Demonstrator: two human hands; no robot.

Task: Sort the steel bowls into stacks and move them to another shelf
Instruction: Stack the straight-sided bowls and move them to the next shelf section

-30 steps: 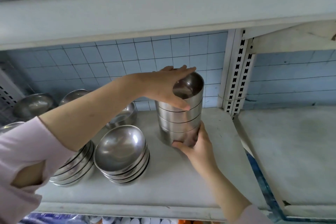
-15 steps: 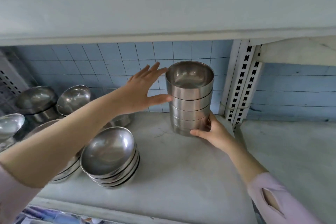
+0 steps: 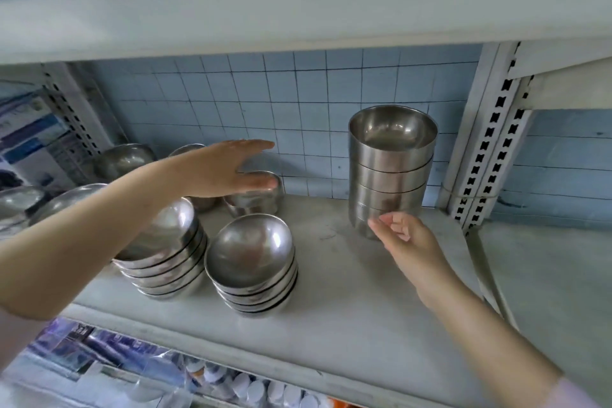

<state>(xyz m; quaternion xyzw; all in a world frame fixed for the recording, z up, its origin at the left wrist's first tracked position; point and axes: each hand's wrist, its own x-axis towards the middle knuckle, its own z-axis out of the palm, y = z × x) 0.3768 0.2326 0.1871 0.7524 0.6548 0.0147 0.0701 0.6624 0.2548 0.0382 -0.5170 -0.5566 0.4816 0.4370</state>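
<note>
Both hands have let go of the tall stack [image 3: 390, 172] of four straight-sided steel bowls, which now stands alone at the right end of the shelf [image 3: 347, 325], beside the perforated upright [image 3: 490, 149]; that pile looks done. Left hand [image 3: 228, 169], flat & empty, has swung back over a lone small bowl [image 3: 256, 194] at the rear, prob. the next pick. Right hand [image 3: 402, 237], loosely curled & empty, at the stack's foot. Shallow rounded bowls, dull-shiny, wait in a left pile [image 3: 165, 258] & a middle pile [image 3: 255, 272]
</note>
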